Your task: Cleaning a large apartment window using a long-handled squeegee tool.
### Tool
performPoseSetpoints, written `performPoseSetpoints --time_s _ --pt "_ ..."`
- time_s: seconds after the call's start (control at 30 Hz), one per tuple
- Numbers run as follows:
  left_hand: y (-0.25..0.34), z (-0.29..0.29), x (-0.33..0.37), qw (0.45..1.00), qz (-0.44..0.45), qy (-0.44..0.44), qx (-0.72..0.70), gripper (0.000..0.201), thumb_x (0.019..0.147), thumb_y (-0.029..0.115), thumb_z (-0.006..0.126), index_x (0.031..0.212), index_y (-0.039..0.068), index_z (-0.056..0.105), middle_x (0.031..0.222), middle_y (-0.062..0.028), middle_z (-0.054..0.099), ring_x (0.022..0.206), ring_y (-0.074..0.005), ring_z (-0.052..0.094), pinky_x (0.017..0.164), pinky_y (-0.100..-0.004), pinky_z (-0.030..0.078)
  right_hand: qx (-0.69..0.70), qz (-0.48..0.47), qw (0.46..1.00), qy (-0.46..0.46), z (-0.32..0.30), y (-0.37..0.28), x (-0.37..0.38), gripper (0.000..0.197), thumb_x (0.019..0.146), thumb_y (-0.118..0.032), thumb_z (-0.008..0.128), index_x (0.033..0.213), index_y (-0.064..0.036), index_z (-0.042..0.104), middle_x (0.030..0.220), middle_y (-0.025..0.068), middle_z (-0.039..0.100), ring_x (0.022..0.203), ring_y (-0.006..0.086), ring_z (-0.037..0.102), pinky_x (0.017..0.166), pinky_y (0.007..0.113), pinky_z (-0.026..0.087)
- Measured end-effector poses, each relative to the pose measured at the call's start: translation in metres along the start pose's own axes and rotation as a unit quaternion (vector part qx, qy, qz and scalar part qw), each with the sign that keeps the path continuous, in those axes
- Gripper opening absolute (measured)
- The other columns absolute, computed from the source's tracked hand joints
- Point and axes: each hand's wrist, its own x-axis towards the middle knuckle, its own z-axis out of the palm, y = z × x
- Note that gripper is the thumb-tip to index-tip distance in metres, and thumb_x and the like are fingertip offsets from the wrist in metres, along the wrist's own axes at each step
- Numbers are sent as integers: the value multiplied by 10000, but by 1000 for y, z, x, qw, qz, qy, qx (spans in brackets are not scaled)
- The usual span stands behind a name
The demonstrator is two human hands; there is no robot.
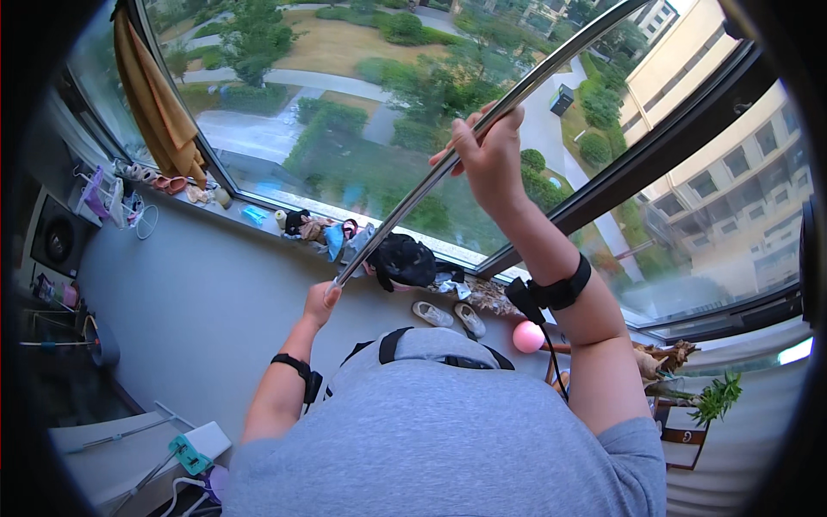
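A long shiny metal pole (396, 219) slants from low at the middle up to the upper right, across the window (258, 164). Around its lower end my left hand (321, 303) is closed. Higher up, my right hand (491, 159) wraps the same pole, with the arm raised. The pole's upper end runs out of the picture, so whatever it carries there cannot be seen.
Below the window, a ledge holds a black bag (403, 260), cloths and shoes. White shoes (432, 314) and a pink ball (528, 337) lie nearby. An orange-brown curtain (155, 95) hangs left. Right stands a potted plant (717, 398); lower left, a teal-headed mop (188, 453).
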Motion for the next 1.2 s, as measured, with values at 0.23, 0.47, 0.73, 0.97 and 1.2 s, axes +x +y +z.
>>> performPoseSetpoints --time_s 0.23,0.47,0.73,0.97,1.2 --pt "-37 -27 -44 999 -11 22 37 779 812 799 387 645 42 469 586 -63 447 567 -168 426 527 -349 350 -2 48 995 -88 37 10 -21 292 955 -113 525 1041 -5 268 751 68 521 640 186 664 488 279 502" --pt "-157 12 -76 996 -65 46 28 386 916 368 500 688 69 586 655 -163 581 609 -319 567 549 -412 429 -45 11 990 -132 40 42 -35 352 940 -45 508 1074 -71 183 817 77 455 608 189 637 464 310 486" --pt "-33 84 -2 968 -8 -34 -247 383 957 301 488 658 81 581 549 -55 529 536 -190 556 526 -343 412 -98 -15 992 -81 -21 -16 23 557 910 -166 525 1162 134 130 715 207 562 656 382 620 596 458 489" --pt "115 85 60 970 -26 -157 -185 721 888 708 387 673 52 595 554 10 506 496 -76 478 472 -207 357 -254 -99 962 -20 -85 -99 97 560 883 -201 541 1135 169 205 729 248 568 662 408 600 612 460 491" --pt "230 98 69 981 -20 -115 -157 832 816 810 313 661 34 572 482 46 380 410 -61 368 405 -228 270 -268 -179 946 47 -127 -161 151 526 870 -193 572 1138 120 245 787 260 579 728 398 612 644 461 491"
